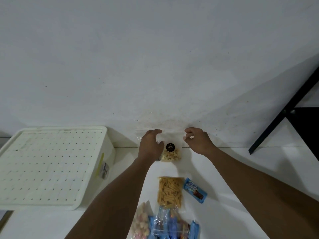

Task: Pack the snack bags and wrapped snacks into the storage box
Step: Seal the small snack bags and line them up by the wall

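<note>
The person is leaning in over the tabletop (224,169) with both arms stretched to its far edge, where a clear bag (171,155) of pale snacks with a black round label stands right against the wall (155,57). The left hand (151,145) has its grip curled round the bag's left side, I'd guess to steady it where it stands. The right hand (198,140) is at the bag's upper right corner with its fingers bent in a narrow pinch, and I cannot tell if that grip has hold of the film. The storage box (107,152) sits to the left, well apart from the bag, with its perforated lid (51,166) on, so nothing can go in until that comes off. Nearer the person lie a bag of yellow sticks (170,192) and, just beside it, a blue wrapped bar (195,190). A heap of more blue wrappers (172,225) and a bag of pink sweets (141,223) sits at the near edge. With the wall hard behind the clear bag, the free way out looks to be toward the person, then left to the box. A black chair frame (284,114) stands off to the right, out of that path.
</note>
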Demonstrator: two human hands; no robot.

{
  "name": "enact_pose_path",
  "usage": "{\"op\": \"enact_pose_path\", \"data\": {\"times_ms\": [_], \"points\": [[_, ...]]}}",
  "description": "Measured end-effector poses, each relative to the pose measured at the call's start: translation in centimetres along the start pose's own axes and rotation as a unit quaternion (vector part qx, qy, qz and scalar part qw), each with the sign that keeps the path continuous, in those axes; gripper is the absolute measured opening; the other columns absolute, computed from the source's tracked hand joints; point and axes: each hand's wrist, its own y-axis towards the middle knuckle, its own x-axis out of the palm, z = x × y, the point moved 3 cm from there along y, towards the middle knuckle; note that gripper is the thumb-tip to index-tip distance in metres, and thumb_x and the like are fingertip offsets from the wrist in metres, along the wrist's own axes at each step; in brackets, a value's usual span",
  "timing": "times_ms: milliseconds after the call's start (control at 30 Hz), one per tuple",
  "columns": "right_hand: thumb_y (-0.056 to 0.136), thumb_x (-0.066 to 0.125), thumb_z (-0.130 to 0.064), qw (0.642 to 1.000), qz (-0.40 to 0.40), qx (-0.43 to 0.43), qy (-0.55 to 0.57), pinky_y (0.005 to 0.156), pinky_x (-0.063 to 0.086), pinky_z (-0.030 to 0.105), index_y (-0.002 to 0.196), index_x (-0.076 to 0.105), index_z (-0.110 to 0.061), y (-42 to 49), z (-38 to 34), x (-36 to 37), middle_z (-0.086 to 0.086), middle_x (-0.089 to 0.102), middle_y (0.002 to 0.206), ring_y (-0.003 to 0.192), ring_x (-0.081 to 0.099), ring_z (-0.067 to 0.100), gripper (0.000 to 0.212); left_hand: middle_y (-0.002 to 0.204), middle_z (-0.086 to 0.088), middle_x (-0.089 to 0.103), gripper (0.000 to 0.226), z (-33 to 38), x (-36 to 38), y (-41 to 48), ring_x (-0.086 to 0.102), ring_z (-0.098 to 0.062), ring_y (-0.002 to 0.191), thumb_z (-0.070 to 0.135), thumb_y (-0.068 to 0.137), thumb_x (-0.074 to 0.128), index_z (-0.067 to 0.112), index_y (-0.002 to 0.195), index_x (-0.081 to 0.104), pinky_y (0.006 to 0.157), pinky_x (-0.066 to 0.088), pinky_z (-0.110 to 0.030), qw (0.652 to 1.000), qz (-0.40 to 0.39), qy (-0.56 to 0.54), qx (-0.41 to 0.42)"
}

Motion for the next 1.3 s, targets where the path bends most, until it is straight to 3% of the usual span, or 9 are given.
{"op": "enact_pose_path", "data": {"times_ms": [100, 300, 467, 600, 667, 767, 967, 1167, 1300], "points": [[0.092, 0.065, -0.028, 1.000, -0.007, 0.014, -0.017, 0.084, 0.043, 0.023, 0.124, 0.062, -0.018, -1.4, -0.3, -0.3, 0.003, 0.066, 0.118, 0.108, 0.062, 0.021, 0.034, 0.131, 0.000, 0.060, 0.045, 0.4, -0.5, -1.2, 0.065, -0.015, 0.094, 0.021, 0.086, 0.068, 0.025, 0.130, 0.060, 0.087, 0.047, -0.024, 1.000, -0.016, 0.006, 0.008], [0.088, 0.068, -0.023, 0.997, -0.062, 0.048, -0.025, 0.067, 0.047, 0.023, 0.097, 0.067, -0.021, -6.8, -0.5, 0.7, 0.007, 0.069, 0.106, 0.088, 0.067, 0.022, 0.009, 0.123, -0.007, 0.063, 0.045, 0.4, -1.2, -6.3, 0.061, -0.027, 0.114, 0.023, 0.085, 0.063, 0.020, 0.130, 0.057, 0.095, 0.050, -0.037, 0.995, -0.085, 0.045, 0.022], [0.088, 0.066, -0.025, 0.993, -0.083, 0.074, -0.045, 0.061, 0.043, 0.020, 0.099, 0.064, -0.024, -12.6, 0.9, 4.2, 0.004, 0.066, 0.104, 0.077, 0.061, 0.014, 0.011, 0.138, -0.007, 0.052, 0.058, -2.8, 0.0, -12.4, 0.052, -0.025, 0.125, 0.030, 0.088, 0.067, 0.022, 0.142, 0.046, 0.101, 0.043, -0.035, 0.982, -0.170, 0.078, -0.004], [0.089, 0.062, -0.020, 0.987, -0.108, 0.090, -0.082, 0.077, 0.044, 0.025, 0.103, 0.059, -0.014, -16.5, 2.7, 7.4, 0.002, 0.058, 0.104, 0.091, 0.056, 0.019, 0.016, 0.133, -0.010, 0.050, 0.061, -5.9, 1.0, -16.6, 0.053, -0.025, 0.121, 0.031, 0.089, 0.065, 0.024, 0.145, 0.041, 0.099, 0.043, -0.033, 0.970, -0.221, 0.097, -0.024], [0.091, 0.059, -0.017, 0.982, -0.123, 0.105, -0.096, 0.073, 0.041, 0.026, 0.098, 0.054, -0.009, -18.3, 3.3, 8.7, 0.006, 0.054, 0.096, 0.085, 0.053, 0.019, 0.012, 0.133, -0.011, 0.051, 0.061, -7.0, 1.4, -18.1, 0.053, -0.025, 0.120, 0.029, 0.089, 0.066, 0.022, 0.144, 0.042, 0.099, 0.042, -0.030, 0.968, -0.233, 0.090, -0.028], [0.092, 0.057, -0.018, 0.976, -0.138, 0.141, -0.098, 0.066, 0.040, 0.026, 0.112, 0.052, -0.001, -20.2, 4.3, 10.2, 0.008, 0.053, 0.095, 0.081, 0.053, 0.019, 0.027, 0.135, -0.011, 0.050, 0.061, -7.8, 1.9, -19.7, 0.051, -0.023, 0.124, 0.025, 0.088, 0.068, 0.022, 0.144, 0.042, 0.094, 0.038, -0.024, 0.968, -0.235, 0.074, -0.036], [0.089, 0.054, -0.024, 0.971, -0.124, 0.182, -0.088, 0.082, 0.050, 0.035, 0.110, 0.046, -0.017, -22.0, 5.0, 11.4, 0.006, 0.058, 0.104, 0.097, 0.061, 0.025, 0.023, 0.138, -0.011, 0.048, 0.060, -8.4, 2.7, -21.2, 0.050, -0.024, 0.127, 0.021, 0.089, 0.067, 0.021, 0.144, 0.042, 0.089, 0.037, -0.020, 0.970, -0.230, 0.058, -0.052], [0.088, 0.054, -0.009, 0.978, -0.075, 0.194, 0.008, 0.076, 0.053, 0.031, 0.085, 0.068, -0.018, -21.9, 4.2, 10.6, -0.003, 0.063, 0.083, 0.086, 0.063, 0.019, 0.016, 0.129, -0.007, 0.060, 0.043, -8.4, 2.0, -21.7, 0.058, -0.016, 0.117, 0.016, 0.087, 0.070, 0.018, 0.129, 0.060, 0.070, 0.039, -0.005, 0.980, -0.188, -0.001, -0.070], [0.089, 0.061, -0.013, 0.973, -0.052, 0.211, 0.076, 0.080, 0.057, 0.039, 0.089, 0.066, -0.011, -21.2, 3.0, 8.8, 0.008, 0.065, 0.087, 0.079, 0.062, 0.022, 0.005, 0.101, -0.004, 0.073, 0.023, -7.4, 0.1, -20.4, 0.070, -0.017, 0.085, 0.015, 0.082, 0.075, 0.013, 0.106, 0.072, 0.086, 0.056, -0.026, 0.968, -0.168, -0.117, -0.148]]}}
